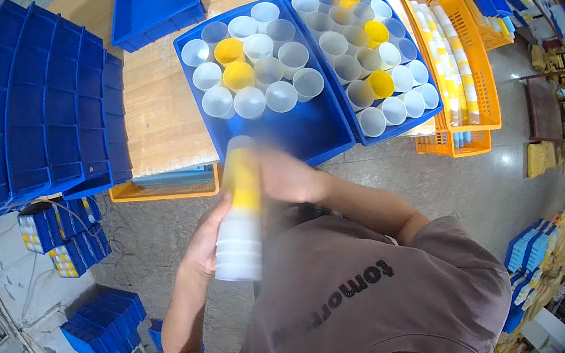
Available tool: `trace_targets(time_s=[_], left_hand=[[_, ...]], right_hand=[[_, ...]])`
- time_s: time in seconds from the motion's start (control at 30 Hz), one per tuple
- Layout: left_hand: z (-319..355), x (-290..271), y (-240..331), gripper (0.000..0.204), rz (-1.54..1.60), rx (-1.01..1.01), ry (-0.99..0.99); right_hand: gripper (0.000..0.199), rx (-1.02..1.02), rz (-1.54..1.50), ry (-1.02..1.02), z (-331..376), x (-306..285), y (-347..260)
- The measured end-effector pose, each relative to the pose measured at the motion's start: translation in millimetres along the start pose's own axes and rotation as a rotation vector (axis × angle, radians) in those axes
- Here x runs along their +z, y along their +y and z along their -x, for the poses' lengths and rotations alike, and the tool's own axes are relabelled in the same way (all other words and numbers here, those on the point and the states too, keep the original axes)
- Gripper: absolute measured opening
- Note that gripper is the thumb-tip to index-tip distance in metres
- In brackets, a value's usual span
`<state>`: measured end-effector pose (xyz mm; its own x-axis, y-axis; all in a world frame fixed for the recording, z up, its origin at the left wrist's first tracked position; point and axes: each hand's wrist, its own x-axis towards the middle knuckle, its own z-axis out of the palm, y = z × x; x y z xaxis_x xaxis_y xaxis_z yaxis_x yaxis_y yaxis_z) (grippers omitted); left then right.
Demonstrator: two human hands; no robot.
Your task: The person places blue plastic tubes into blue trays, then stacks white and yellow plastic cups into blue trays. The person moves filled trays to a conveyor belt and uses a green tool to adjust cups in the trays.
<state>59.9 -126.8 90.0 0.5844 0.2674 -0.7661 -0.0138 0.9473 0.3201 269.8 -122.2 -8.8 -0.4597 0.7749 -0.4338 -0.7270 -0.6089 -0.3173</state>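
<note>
My left hand (206,239) is wrapped round a tall stack of nested plastic cups (238,244), white at the near end with a yellow part further up. Beside the stack's far end is my right hand (291,175), smeared by motion, so its fingers cannot be read. Just beyond both hands, a blue tray (323,134) holds several upright cups, mostly translucent white with two yellow ones (238,76); its near part shows bare floor. Against its right side stands a second blue tray (338,100) filled with similar white and yellow cups (380,83).
Stacked blue trays (35,110) rise on the wooden table's left side, and another blue tray (155,14) lies at the back. To the right, an orange crate (485,90) holds long cup stacks (452,44). More blue trays (101,325) stand on the floor at left.
</note>
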Motion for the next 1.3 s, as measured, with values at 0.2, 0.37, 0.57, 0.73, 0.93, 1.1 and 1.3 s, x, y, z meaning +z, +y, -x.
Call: trace_targets(time_s=[0.2, 0.37, 0.57, 0.73, 0.93, 1.1, 1.3], left_hand=[[9.4, -0.4, -9.2, 0.059, -0.154, 0.034, 0.026], [8.8, 4.6, -10.5, 0.061, -0.052, -0.005, -0.058], [-6.0, 10.6, -11.9, 0.060, -0.164, -0.001, -0.125], [-14.0, 16.3, -12.2, 0.064, -0.082, -0.034, -0.154], [-3.1, 13.6, -15.3, 0.064, -0.136, -0.027, -0.110], [3.4, 7.4, -27.2, 0.062, 0.086, 0.192, -0.085], [-3.0, 1.1, -59.3, 0.033, -0.219, 0.667, 0.524]], right_hand=[[0.041, -0.030, -0.082, 0.165, 4.4, 8.1, 12.1], [0.041, -0.221, 0.446, 0.032, 30.0, -2.9, 10.5], [0.065, -0.277, -0.342, 0.488, 69.5, -24.5, -10.8], [0.047, -0.339, 0.693, 0.031, 63.1, -10.9, 2.7], [0.054, -0.024, -0.278, 0.276, 43.5, -31.2, -3.3], [0.048, -0.040, -0.011, -0.079, 50.5, -11.3, 21.3], [0.047, -0.086, -0.175, -0.002, 40.6, 14.7, 32.7]])
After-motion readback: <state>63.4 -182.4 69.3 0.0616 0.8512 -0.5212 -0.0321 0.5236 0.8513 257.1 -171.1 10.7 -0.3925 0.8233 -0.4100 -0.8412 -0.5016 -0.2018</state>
